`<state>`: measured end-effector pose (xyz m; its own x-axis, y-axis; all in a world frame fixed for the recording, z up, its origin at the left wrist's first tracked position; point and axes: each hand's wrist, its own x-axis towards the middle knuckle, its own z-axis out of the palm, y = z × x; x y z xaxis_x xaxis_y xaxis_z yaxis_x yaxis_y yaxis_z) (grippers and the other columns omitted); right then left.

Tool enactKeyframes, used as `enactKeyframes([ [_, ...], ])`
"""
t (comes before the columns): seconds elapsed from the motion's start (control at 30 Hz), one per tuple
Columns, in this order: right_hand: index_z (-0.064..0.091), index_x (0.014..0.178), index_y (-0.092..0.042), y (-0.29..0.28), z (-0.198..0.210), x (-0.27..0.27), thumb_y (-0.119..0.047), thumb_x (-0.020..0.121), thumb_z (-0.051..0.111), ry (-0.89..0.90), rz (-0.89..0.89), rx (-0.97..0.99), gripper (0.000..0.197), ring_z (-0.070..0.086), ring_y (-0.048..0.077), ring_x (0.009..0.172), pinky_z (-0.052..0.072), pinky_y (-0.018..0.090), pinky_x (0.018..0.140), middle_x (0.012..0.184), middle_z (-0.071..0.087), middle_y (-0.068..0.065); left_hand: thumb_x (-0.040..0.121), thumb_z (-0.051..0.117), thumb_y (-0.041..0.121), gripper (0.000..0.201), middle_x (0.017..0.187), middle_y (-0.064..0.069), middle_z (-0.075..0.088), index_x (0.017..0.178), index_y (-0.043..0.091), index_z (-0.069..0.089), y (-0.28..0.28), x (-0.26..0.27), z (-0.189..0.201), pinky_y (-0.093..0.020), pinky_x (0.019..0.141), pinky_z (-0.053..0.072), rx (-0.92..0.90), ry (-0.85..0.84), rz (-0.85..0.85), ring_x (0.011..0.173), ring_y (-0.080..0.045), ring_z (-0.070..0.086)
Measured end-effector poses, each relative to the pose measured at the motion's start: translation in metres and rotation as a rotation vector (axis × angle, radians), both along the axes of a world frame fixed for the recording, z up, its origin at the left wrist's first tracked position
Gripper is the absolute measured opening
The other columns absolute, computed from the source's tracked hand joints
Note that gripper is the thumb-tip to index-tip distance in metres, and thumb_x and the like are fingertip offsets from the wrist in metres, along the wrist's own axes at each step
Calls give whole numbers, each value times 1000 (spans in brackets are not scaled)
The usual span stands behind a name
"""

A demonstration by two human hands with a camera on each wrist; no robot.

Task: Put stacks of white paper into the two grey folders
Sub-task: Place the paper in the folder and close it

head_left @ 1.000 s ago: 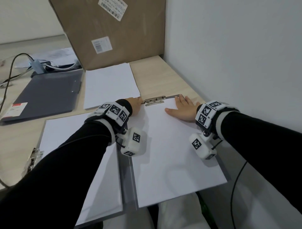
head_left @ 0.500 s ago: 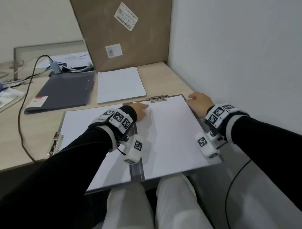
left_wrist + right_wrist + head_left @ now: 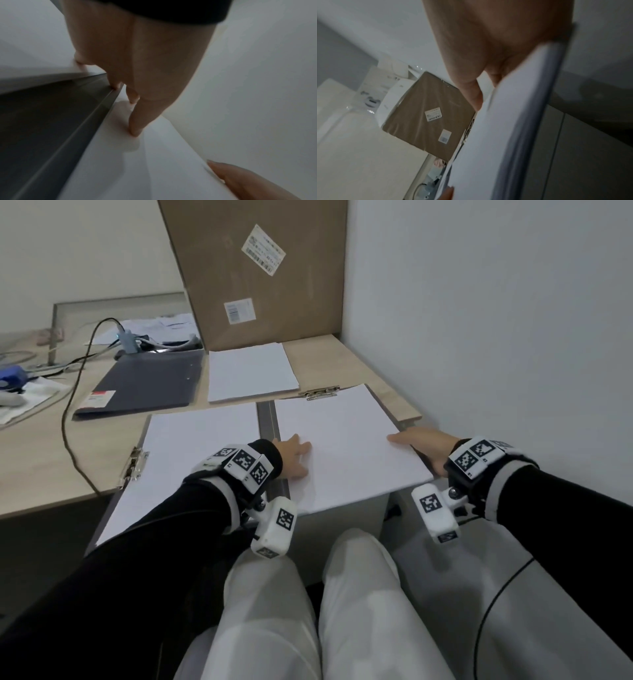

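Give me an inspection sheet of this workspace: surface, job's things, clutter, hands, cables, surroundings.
Surface: light wooden desk; its bare corner shows by the wall.
Job's things: open grey folder overhanging the desk edge, white paper on both halves, a metal clip at the right half's top; loose paper stack behind it; closed grey folder to the left.
Clutter: papers and small devices at far left, too blurred to name.
Hands: left hand flat on the right-half paper by the spine; right hand has its grip on that half's outer edge.
Cables: black cable looping over the desk.
Surroundings: cardboard box against the white wall.
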<state>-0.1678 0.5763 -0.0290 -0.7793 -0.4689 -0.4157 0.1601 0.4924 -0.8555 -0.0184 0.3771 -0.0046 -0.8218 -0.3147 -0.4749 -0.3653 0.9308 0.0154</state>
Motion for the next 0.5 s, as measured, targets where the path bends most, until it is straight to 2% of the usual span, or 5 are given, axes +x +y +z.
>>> enactKeyframes([
  [0.07, 58, 118, -3, 3, 9, 6, -14, 93, 56, -19, 69, -86, 28, 65, 29, 92, 53, 35, 81, 115, 66, 17, 99, 36, 32, 62, 161, -5, 0, 152, 21, 6, 1, 2, -2, -45, 117, 19, -12, -1, -8, 146, -39, 7],
  [0.17, 48, 129, -4, 5, 18, 8, -3, 89, 59, 4, 66, -131, 42, 63, 33, 105, 52, 43, 90, 122, 63, 15, 99, 36, 33, 63, 161, -4, -3, 152, 22, 3, 2, 3, -3, -45, 118, 17, -14, 10, -4, 146, -40, 3],
  [0.27, 45, 130, -10, 4, 30, 13, 6, 88, 56, 49, 49, -194, 46, 63, 32, 100, 53, 40, 83, 118, 62, 14, 99, 36, 33, 65, 161, -3, -6, 152, 21, -1, 1, 6, -1, -40, 118, 16, 36, 52, 5, 147, -35, 6],
  [0.4, 46, 128, -15, 6, 47, 11, 6, 88, 54, 108, 33, -262, 46, 62, 29, 93, 53, 40, 82, 115, 62, 12, 97, 46, 30, 70, 161, 1, -3, 152, 24, 4, -6, 7, 5, -31, 117, 21, 249, 229, 88, 147, -22, 17],
  [0.5, 47, 131, -14, 10, 60, 2, 8, 87, 54, 160, -25, -292, 49, 63, 27, 88, 54, 38, 76, 117, 61, 13, 96, 49, 22, 64, 160, 0, 12, 151, 22, 17, -14, 7, 7, -28, 115, 22, 338, 412, 168, 146, -21, 22],
])
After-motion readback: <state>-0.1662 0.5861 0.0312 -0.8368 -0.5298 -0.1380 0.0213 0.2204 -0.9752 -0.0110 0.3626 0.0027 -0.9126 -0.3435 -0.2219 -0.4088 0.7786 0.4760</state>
